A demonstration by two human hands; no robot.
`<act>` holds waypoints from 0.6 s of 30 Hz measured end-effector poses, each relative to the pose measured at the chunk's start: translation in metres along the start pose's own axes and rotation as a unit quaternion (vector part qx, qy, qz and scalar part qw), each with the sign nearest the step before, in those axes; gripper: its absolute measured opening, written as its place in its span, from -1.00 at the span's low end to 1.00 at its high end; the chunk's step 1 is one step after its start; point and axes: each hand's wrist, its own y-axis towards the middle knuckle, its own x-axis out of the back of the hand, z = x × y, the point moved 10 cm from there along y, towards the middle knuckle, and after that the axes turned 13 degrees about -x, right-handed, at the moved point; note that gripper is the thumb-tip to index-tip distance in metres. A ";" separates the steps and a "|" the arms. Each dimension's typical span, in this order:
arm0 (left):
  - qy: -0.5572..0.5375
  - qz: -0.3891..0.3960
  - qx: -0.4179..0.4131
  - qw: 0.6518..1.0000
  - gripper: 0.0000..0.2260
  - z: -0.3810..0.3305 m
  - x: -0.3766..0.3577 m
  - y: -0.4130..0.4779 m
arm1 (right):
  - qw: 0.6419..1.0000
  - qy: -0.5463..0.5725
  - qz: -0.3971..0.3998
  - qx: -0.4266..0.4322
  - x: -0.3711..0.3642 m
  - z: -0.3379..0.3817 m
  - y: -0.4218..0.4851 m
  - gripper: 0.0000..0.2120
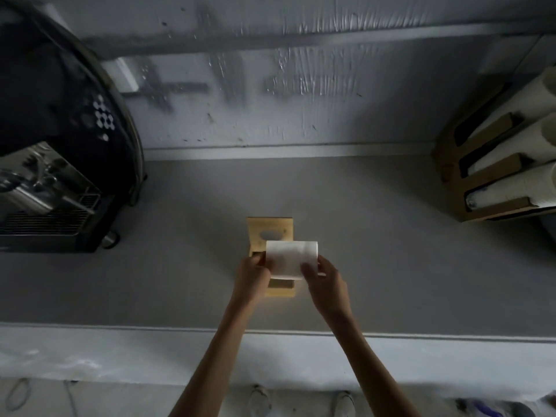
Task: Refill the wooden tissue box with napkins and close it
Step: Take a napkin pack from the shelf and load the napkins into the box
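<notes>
Over the middle of the grey counter [391,266], a stack of napkins [290,257] is held at both ends: the left hand [251,273] and right hand [323,276] are curled round its edges. Directly beneath, the wooden tissue box [279,291] is seen, its lid [270,228] lying open on the far side. If lowered askew, the stack could be snagged on the rim and splayed. Open room is found all round, with the coffee machine [60,145] far left and the cup holder [496,182] far right, both well apart.
</notes>
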 end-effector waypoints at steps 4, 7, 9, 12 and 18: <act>0.074 0.037 0.021 0.996 -0.78 0.025 0.020 0.023 | 0.996 -0.057 -0.044 -0.059 -0.040 0.000 0.005 -0.65; 0.121 0.043 0.008 0.992 -0.83 0.034 0.026 0.026 | 0.987 -0.121 -0.058 -0.088 -0.062 -0.008 0.004 -0.64; 0.122 0.045 0.005 0.991 -0.82 0.039 0.026 0.025 | 0.983 -0.141 -0.069 -0.094 -0.070 -0.012 0.001 -0.65; 0.108 0.053 0.005 0.993 -0.80 0.042 0.025 0.026 | 0.981 -0.144 -0.086 -0.096 -0.074 -0.012 -0.003 -0.65; 0.076 0.077 0.055 0.993 -0.71 0.054 0.025 0.027 | 0.976 -0.158 -0.101 -0.110 -0.080 -0.008 0.000 -0.66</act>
